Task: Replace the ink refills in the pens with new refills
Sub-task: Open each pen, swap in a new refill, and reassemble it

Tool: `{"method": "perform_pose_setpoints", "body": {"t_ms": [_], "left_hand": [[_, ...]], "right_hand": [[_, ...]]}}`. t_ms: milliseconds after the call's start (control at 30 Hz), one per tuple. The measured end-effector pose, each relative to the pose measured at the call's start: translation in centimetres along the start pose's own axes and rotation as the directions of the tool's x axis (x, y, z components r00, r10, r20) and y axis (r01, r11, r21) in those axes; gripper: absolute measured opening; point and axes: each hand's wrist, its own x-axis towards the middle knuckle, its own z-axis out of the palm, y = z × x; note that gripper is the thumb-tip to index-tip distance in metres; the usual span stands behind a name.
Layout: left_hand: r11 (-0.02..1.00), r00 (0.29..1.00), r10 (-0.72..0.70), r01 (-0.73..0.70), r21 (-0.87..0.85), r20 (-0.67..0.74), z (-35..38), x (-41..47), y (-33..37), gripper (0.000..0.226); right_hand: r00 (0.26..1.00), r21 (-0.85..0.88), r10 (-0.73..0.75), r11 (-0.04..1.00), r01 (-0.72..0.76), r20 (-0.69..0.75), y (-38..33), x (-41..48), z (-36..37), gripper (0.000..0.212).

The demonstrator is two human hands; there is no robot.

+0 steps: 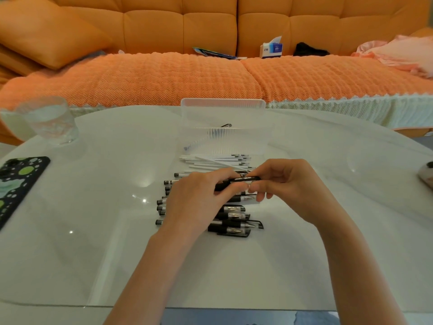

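Gripping the pen (243,180) at mid-frame, just above the pen pile (232,216) on the counter (93,207), with left hand (201,195) and right hand (288,184) each pinching 1 end, we should unscrew gently, keeping it level.

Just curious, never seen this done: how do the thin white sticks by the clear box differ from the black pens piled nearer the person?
The white sticks are slim and pale; the black pens are thicker, with dark grips and clips. The white sticks lie right beside the clear box; the black pens lie nearer the person. Both lie roughly crosswise in loose piles on the white table.
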Motion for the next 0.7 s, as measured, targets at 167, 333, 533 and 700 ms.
{"method": "perform_pose_setpoints", "body": {"t_ms": [167, 333, 533, 700], "left_hand": [[1.0, 0.999, 0.016, -0.016, 0.0, 0.04, -0.2, 0.1, 0.0, 0.033], [0.998, 0.992, -0.027, 0.033, -0.048, 0.126, -0.5, 0.1, -1.0, 0.026], [0.988, 0.996, -0.038, 0.049, -0.148, 0.079, -1.0, 0.1, -1.5, 0.019], [0.982, 0.997, -0.009, 0.023, -0.187, 0.075, -0.8, 0.0, -1.4, 0.017]], "right_hand": [[0.998, -0.064, 0.015, 0.998, -0.018, -0.057, -0.1, -0.3, 0.1, 0.011], [0.987, -0.271, 0.072, 0.956, -0.108, -0.141, 0.5, -0.7, -0.9, 0.006], [0.977, -0.448, 0.213, 0.877, -0.176, 0.032, 1.0, -1.0, -0.9, 0.013], [0.965, -0.461, 0.26, 0.859, -0.223, 0.017, 1.0, -1.1, -0.7, 0.022]]}}
